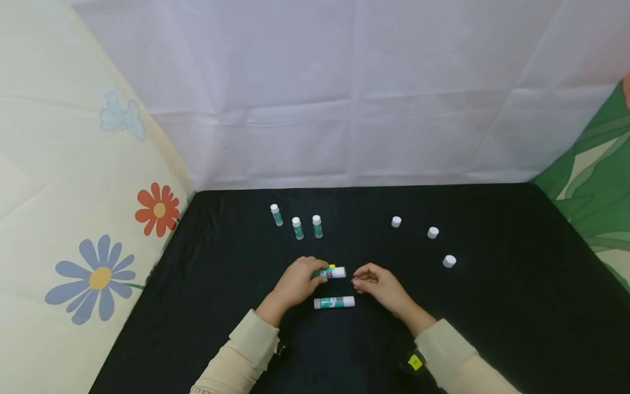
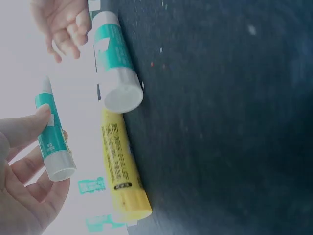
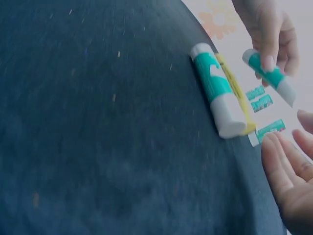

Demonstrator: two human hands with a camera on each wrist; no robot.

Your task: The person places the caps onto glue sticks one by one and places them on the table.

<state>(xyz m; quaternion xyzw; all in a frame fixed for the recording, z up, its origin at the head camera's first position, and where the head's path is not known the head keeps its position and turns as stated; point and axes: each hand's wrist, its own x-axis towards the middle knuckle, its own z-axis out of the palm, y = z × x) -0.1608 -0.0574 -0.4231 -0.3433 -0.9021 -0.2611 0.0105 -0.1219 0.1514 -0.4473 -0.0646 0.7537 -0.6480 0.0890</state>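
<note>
My left hand (image 1: pixel 297 282) grips a teal glue stick (image 2: pixel 53 128), its white end pointing toward the right hand. My right hand (image 1: pixel 380 285) hovers a short gap to the right of that end, fingers loosely bent with nothing between them. A second teal glue stick (image 1: pixel 334 302) with white ends lies sideways on the black cloth, nearer the body than both hands. Beyond it, a yellow glue stick (image 2: pixel 121 164) also lies down, mostly hidden in the head view by the left hand and the held stick.
Three teal glue sticks with white tops (image 1: pixel 297 229) stand upright at the back left of the black-covered table (image 1: pixel 517 317). Three small white caps (image 1: pixel 433 232) are spread across the back right. A white sheet (image 1: pixel 354 98) hangs behind the table.
</note>
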